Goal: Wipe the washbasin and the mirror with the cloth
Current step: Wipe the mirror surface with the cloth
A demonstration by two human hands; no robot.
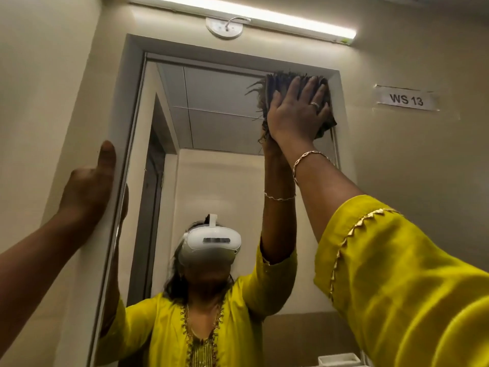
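A tall mirror (211,128) in a pale frame fills the middle of the head view. My right hand (296,112) lies flat with straight fingers on a dark frayed cloth (270,83) and presses it against the glass at the mirror's top right corner. My left hand (87,186) rests against the outer left edge of the mirror frame, thumb pointing up. The mirror reflects me in a yellow top with a white headset. The washbasin is out of view below.
A tube light (238,11) runs along the wall above the mirror. A label reading "WS 13" (406,99) is stuck to the wall at the right. A white container rim (338,360) shows at the bottom right.
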